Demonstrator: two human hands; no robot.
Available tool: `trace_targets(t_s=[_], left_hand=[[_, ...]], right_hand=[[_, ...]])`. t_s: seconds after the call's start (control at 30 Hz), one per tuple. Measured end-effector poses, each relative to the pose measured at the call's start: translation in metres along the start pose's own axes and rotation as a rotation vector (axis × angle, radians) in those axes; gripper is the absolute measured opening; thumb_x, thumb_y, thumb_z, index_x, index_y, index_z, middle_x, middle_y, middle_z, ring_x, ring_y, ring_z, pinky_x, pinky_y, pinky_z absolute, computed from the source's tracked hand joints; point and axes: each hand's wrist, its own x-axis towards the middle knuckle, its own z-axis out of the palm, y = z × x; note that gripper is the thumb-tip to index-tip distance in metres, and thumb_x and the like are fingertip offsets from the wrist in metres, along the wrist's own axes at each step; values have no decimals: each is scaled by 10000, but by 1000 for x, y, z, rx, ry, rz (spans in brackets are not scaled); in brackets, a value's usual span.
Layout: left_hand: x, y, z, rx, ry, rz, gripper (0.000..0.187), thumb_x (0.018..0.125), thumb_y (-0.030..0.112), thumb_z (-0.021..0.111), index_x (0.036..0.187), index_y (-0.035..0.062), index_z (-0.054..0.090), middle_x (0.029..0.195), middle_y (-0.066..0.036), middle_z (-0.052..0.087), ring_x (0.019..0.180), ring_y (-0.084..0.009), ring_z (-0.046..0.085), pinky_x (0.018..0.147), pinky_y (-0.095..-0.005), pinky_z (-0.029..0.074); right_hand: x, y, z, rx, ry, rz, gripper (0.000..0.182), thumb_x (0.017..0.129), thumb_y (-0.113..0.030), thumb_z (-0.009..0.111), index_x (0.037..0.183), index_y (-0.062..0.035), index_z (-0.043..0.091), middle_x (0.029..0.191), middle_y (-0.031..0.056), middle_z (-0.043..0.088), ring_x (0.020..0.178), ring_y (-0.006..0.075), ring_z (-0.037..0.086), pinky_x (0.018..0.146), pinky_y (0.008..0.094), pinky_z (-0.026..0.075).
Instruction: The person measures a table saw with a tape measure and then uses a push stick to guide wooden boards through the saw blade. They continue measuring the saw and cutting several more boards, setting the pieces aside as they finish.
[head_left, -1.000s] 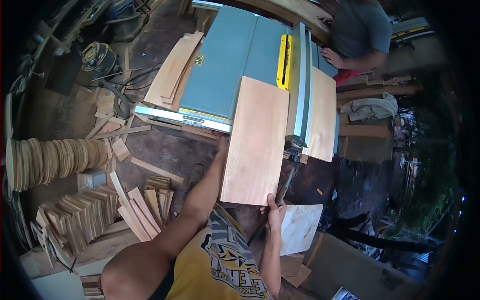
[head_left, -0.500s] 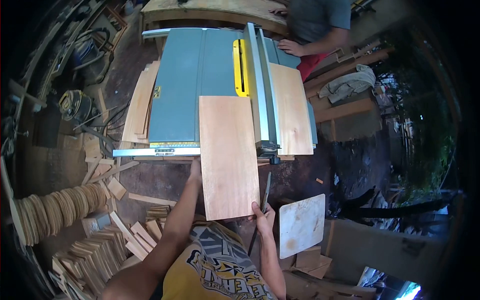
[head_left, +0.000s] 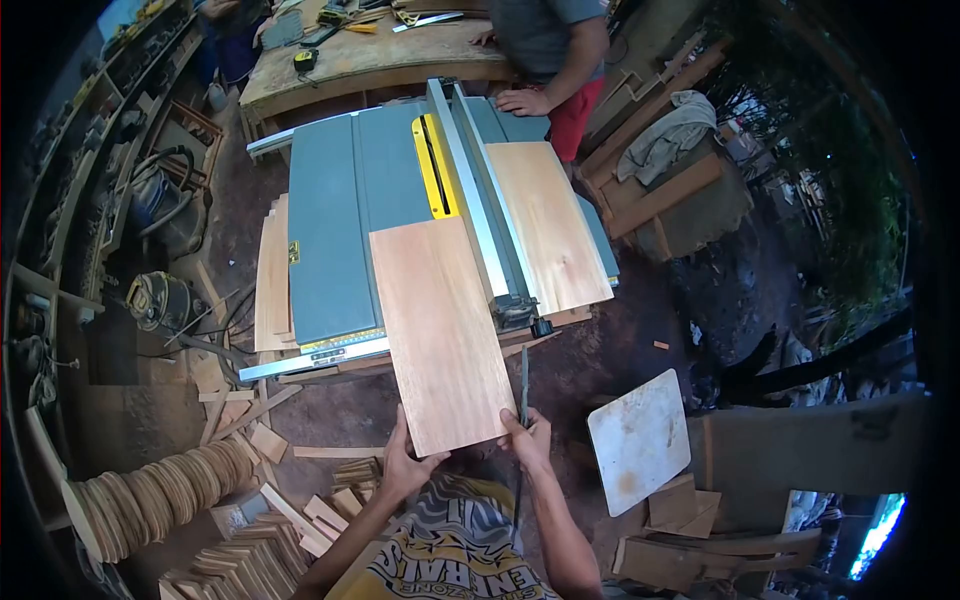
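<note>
A rectangular wooden board (head_left: pixel 440 335) lies with its far end on the grey-green saw table (head_left: pixel 330 220), beside the metal fence (head_left: pixel 468 190) and just short of the yellow blade insert (head_left: pixel 434 165). Its near end reaches out over the table's front edge. My left hand (head_left: pixel 405 465) grips the board's near left corner, thumb on top. At the near right corner my right hand (head_left: pixel 526 438) pinches the board, with a thin dark stick (head_left: pixel 525 385) also held there, pointing forward.
Another board (head_left: pixel 550 225) rests right of the fence. A co-worker's hand (head_left: pixel 523 102) lies on the table's far edge. Behind stands a workbench (head_left: pixel 380 62) with tools. Wood discs (head_left: pixel 160 500) and stacked pieces (head_left: pixel 245 565) are at the lower left, a white panel (head_left: pixel 640 440) at the right.
My left hand has come back from the board's left side to its near left corner. The view has shifted, showing more of the workbench.
</note>
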Motion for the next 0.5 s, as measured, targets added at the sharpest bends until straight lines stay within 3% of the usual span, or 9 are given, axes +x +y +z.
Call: trace_targets(t_s=[0.07, 0.13, 0.2, 0.27, 0.37, 0.4, 0.5], left_hand=[[4, -7, -8, 140, 8, -3, 1163, 702, 92, 886, 1537, -91, 97, 1386, -277, 481, 1247, -326, 561, 1036, -416, 465], [9, -7, -12, 26, 8, -50, 1177, 677, 104, 894, 1537, -87, 114, 1378, -285, 480, 1275, -357, 529, 1062, -437, 435], [15, 0, -16, 144, 18, -30, 1222, 627, 143, 916, 1544, -66, 136, 1393, -298, 460, 1319, -392, 475, 1088, -455, 403], [26, 14, -26, 500, 46, 54, 1300, 552, 209, 954, 1557, -26, 163, 1432, -318, 421, 1380, -430, 399, 1116, -469, 370], [49, 33, -32, 794, 51, 345, 1346, 463, 278, 973, 1565, 45, 236, 1519, -343, 311, 1445, -481, 267, 1149, -492, 319], [60, 19, -36, 798, -58, 314, 1276, 444, 295, 966, 1536, 76, 343, 1566, -344, 224, 1461, -479, 241, 1170, -483, 302], [67, 24, -44, 721, -124, 260, 1173, 468, 262, 943, 1494, 51, 413, 1568, -341, 220, 1461, -460, 258, 1185, -465, 292]], right_hand=[[-2, -5, 6, 12, -15, 41, 263, 899, -188, 741, 982, 21, 603, 677, 58, 630, 482, 114, 581, 425, 256, 444], [-1, -2, 14, 41, 27, -28, 299, 899, -157, 735, 1089, -1, 567, 731, 77, 645, 466, 127, 583, 413, 255, 447], [4, -2, 21, 56, 43, -80, 357, 898, -136, 732, 1174, -28, 534, 763, 87, 652, 456, 134, 584, 400, 257, 446], [12, -6, 27, 61, 27, -111, 414, 895, -126, 731, 1235, -61, 503, 773, 87, 651, 453, 135, 584, 385, 260, 442], [24, -13, 26, 70, 22, -125, 397, 895, -130, 730, 1225, -62, 520, 772, 91, 651, 455, 137, 589, 373, 270, 441], [27, -11, 25, 63, 13, -126, 399, 895, -135, 730, 1226, -55, 524, 776, 95, 654, 455, 140, 594, 376, 273, 449], [31, -7, 29, 7, -27, -140, 386, 880, -160, 743, 1207, -64, 562, 774, 88, 654, 483, 155, 627, 407, 299, 477]])
